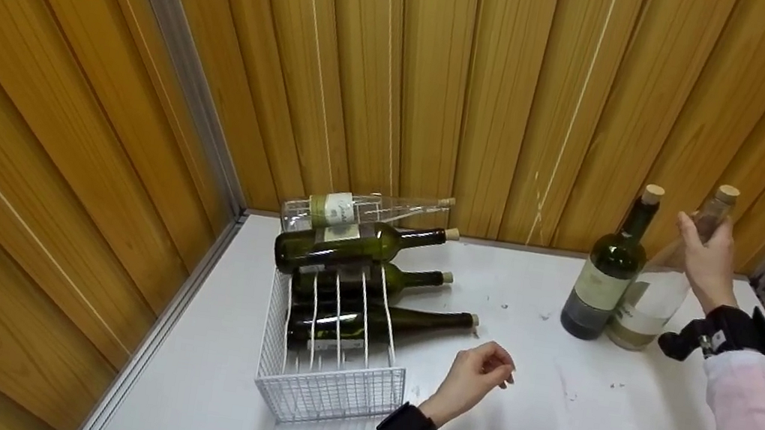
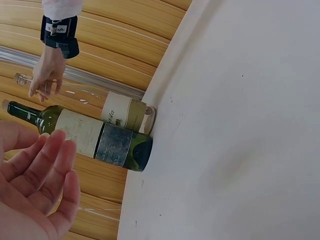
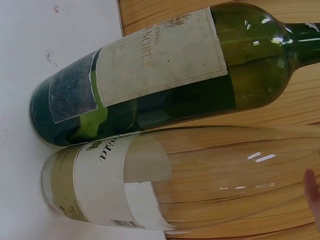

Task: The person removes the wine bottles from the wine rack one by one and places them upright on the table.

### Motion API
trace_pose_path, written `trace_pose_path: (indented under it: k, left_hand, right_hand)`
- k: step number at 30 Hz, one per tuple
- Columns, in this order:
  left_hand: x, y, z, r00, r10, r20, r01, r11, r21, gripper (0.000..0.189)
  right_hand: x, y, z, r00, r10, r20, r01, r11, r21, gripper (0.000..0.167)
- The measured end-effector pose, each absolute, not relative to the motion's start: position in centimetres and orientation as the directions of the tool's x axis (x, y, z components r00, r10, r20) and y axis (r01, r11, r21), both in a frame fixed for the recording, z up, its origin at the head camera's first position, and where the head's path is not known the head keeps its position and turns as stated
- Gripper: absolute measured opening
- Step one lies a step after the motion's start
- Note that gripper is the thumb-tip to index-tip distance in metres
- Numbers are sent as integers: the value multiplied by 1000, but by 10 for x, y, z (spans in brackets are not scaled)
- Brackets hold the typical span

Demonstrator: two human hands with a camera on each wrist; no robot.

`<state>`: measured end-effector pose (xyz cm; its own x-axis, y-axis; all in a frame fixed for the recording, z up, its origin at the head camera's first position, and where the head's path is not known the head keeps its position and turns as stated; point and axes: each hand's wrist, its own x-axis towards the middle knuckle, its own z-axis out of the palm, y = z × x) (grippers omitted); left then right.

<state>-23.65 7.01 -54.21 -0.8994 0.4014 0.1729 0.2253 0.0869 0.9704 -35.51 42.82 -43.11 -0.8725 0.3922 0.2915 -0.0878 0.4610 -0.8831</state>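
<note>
At the right of the head view my right hand [image 1: 709,264] grips the neck of a corked clear glass wine bottle [image 1: 654,297], which stands slightly tilted on the table. Close by its left side is an upright green wine bottle [image 1: 599,285], also corked. The right wrist view shows the labels of the green bottle [image 3: 160,60] and the clear bottle [image 3: 100,185] side by side. My left hand [image 1: 468,379] hovers above the table in front of the rack, fingers loosely curled around nothing; its fingers [image 2: 52,170] show in the left wrist view.
A white wire rack [image 1: 329,393] stands left of centre. Several corked bottles lie in it, necks to the right: a clear bottle [image 1: 330,209] at the back, then green ones [image 1: 405,318] nearer. Wood-panelled walls [image 1: 506,97] enclose the white table [image 1: 200,370].
</note>
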Motion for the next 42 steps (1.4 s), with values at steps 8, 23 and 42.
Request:
trace_pose_path:
  k: [8,23,42]
  left_hand:
    - [-238,69,-544,-901,396,175,234,106,966,7]
    - [-238,67,-536,-910,341,236,269,52,962,6]
    - [-250,42,-465,-847,365,385,424,28,905,11]
  right_hand:
    - [-339,430,-421,-913,366,180,9,459,-888,98]
    - [-322,355,-370,-400,323,858,-569,646,-508,72]
    - [-307,259,-466,-306,-375,875,-846,528,-70,57]
